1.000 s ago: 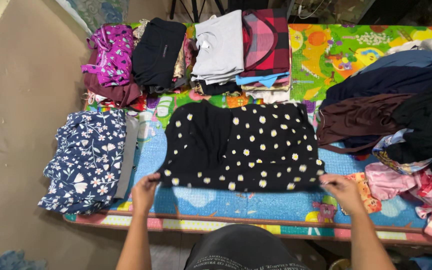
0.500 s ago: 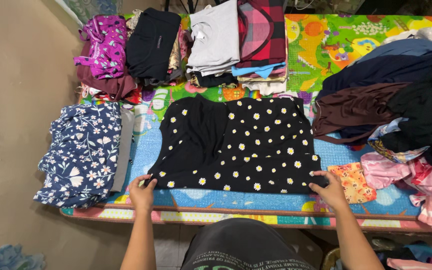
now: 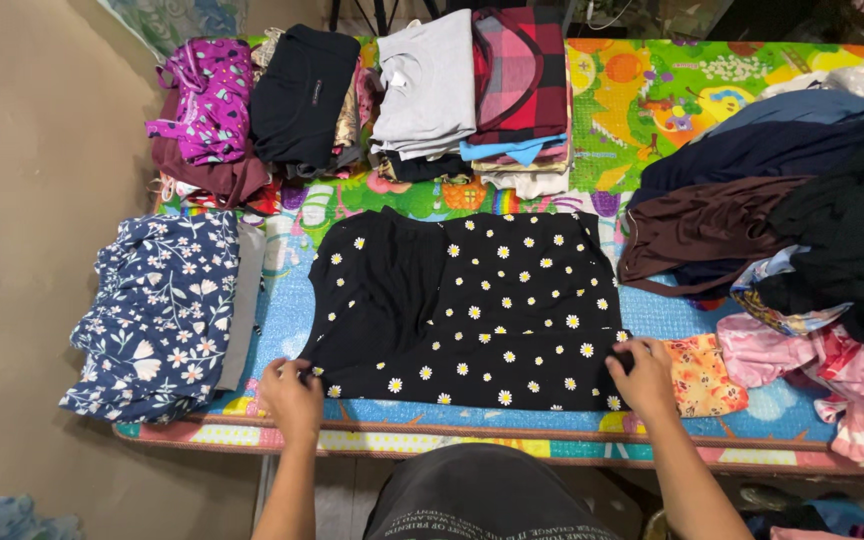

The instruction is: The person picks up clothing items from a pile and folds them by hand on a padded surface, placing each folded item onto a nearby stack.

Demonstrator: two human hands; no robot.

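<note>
While my left hand [image 3: 290, 392] and right hand [image 3: 642, 378] pinch the daisy dress [image 3: 467, 305] hem corners, I'd keep it taut. Level corners over the mat [image 3: 472, 415] should fold cleanly.

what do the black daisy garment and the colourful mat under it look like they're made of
Black daisy garment: thin, matte woven or knit fabric, probably; it lies flat with soft creases. Colourful mat: likely foam or plastic play mat; its printed surface shows a slight sheen and fine texture.
</note>
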